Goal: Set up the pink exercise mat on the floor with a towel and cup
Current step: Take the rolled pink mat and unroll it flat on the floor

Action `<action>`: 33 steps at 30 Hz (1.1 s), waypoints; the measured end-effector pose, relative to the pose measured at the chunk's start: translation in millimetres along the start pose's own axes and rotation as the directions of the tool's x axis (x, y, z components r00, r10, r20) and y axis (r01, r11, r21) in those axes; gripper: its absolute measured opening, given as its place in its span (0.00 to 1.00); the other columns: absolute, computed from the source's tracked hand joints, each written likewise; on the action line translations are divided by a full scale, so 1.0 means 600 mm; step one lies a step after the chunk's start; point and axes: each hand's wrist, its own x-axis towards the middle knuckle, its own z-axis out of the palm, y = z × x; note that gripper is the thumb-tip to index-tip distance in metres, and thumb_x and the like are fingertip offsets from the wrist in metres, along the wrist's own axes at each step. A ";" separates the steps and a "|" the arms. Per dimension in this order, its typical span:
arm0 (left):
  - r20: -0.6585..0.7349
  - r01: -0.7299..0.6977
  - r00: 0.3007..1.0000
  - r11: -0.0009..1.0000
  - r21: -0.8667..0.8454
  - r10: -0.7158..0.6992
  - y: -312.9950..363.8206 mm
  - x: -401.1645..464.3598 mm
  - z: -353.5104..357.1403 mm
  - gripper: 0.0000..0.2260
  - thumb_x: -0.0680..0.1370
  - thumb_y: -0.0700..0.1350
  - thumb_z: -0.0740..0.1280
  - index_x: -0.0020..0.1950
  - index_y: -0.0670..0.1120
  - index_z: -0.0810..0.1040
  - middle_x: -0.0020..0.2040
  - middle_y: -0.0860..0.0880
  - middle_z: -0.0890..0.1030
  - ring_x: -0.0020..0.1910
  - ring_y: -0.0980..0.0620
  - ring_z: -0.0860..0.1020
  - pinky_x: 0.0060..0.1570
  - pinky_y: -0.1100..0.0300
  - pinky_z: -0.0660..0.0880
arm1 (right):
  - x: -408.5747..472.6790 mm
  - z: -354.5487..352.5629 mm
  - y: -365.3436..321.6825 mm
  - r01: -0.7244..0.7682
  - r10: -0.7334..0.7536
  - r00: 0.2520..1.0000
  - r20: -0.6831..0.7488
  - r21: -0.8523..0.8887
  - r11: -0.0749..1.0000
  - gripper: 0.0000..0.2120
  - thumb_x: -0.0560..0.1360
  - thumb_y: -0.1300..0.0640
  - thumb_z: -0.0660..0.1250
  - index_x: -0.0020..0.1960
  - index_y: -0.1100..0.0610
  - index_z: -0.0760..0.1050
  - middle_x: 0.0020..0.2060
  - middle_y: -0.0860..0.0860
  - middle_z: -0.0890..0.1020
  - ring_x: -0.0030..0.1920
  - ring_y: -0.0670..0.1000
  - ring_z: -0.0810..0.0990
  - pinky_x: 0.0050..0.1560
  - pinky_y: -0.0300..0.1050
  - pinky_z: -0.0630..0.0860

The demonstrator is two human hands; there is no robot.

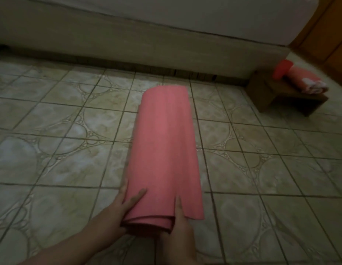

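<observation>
Rolled pink foam exercise mat (164, 150) lies on tiled floor (61, 150) | near end is gripped by both hands, left (116, 211), right (180, 230) | loose outer flap may spring open crookedly if released unevenly | rolled pink towel (305, 81), red cup (282, 69) are left on low wooden bench (292, 100).

Dim, greenish indoor light, soft overall blur, wide-angle bending and smearing toward the edges.

A patterned tiled floor (61, 119) carries the rolled pink mat (164, 150) and a low wooden bench (277, 94), which holds a red cup (281, 70) beside a rolled towel (306, 81).
</observation>
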 end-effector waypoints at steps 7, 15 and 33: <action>0.048 0.015 0.999 0.997 0.070 -0.018 0.010 -0.007 0.001 0.49 0.69 0.43 0.70 0.64 0.78 0.36 0.73 0.50 0.26 0.70 0.52 0.68 0.57 0.69 0.69 | -0.010 0.006 0.021 0.110 -0.105 0.993 -0.061 0.090 0.990 0.46 0.66 0.68 0.67 0.76 0.46 0.50 0.59 0.51 0.73 0.60 0.50 0.74 0.59 0.39 0.70; 0.030 0.008 1.000 1.000 -0.012 -0.008 -0.001 -0.014 0.003 0.48 0.68 0.42 0.70 0.65 0.79 0.40 0.74 0.55 0.28 0.73 0.55 0.63 0.59 0.68 0.69 | 0.027 -0.033 -0.014 -0.007 0.399 0.859 -0.321 0.772 0.636 0.34 0.75 0.61 0.64 0.76 0.47 0.53 0.68 0.52 0.70 0.62 0.55 0.74 0.65 0.54 0.69; -0.507 -0.156 0.850 0.988 0.012 0.140 0.043 -0.010 -0.082 0.49 0.72 0.28 0.66 0.68 0.75 0.44 0.75 0.48 0.46 0.75 0.39 0.55 0.69 0.40 0.62 | -0.010 0.023 -0.178 0.267 -0.374 0.925 0.067 0.585 0.766 0.10 0.77 0.57 0.65 0.57 0.46 0.76 0.52 0.42 0.83 0.56 0.41 0.79 0.55 0.34 0.74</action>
